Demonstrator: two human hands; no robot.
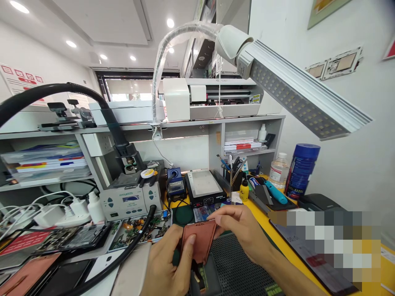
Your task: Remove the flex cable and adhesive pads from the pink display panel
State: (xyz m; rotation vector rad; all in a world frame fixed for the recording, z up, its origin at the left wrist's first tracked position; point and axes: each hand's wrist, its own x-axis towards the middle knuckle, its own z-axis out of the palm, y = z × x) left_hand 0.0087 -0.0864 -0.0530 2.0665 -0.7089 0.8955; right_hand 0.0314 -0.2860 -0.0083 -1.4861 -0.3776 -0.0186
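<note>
My left hand (168, 263) is closed around a small phone screen panel (203, 242), its thumb lying across the copper-coloured back. The panel is tilted up, and a dark flex cable (197, 274) hangs from its lower end. At the panel's upper right corner my right hand (242, 230) pinches the edge, with the fingertips partly hidden behind it. Below the panel lies a dark flat piece (212, 275) on a black perforated mat (237, 259); I cannot tell exactly what it is.
A hot-air station (132, 201) stands at the left, its black hose (135, 242) crossing the near bench. Behind the hands are a heating plate (205, 187) and a tray of small parts (138, 226). A lamp (296, 86) hangs overhead. A yellow bottle (244, 190) and a tablet-like screen (311, 255) are at right.
</note>
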